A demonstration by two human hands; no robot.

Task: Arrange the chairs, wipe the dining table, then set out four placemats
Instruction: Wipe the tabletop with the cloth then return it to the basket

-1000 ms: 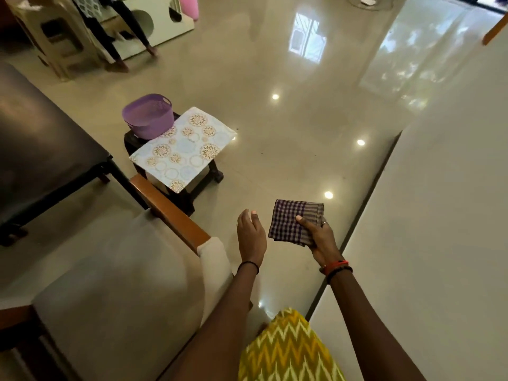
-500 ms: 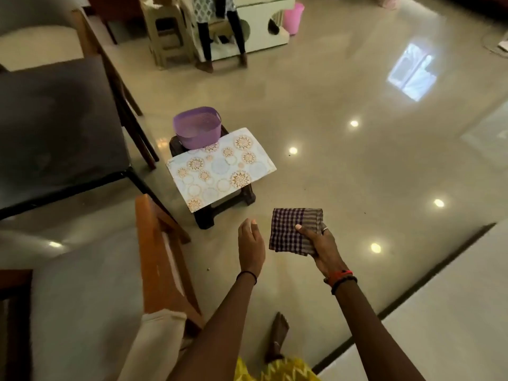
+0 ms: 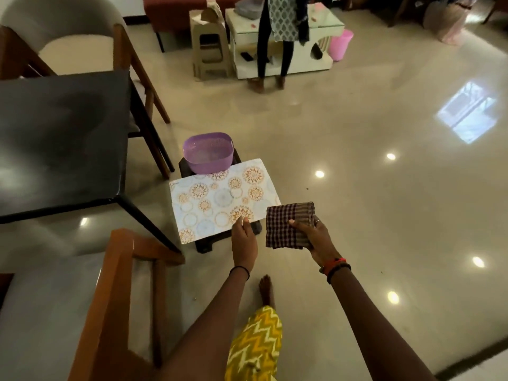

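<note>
While right hand (image 3: 313,237) clamps the folded brown checked cloth (image 3: 288,225), left hand (image 3: 244,240) fingertips pinch the floral placemat stack (image 3: 220,199) at its 5 o'clock corner; thin, floppy, likely slippery.

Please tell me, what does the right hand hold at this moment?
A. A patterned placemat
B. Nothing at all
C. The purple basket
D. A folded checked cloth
D: the right hand grips a folded checked cloth, with the thumb on top, while the purple basket sits on the low stool and the left hand reaches the edge of the patterned placemat.
</note>
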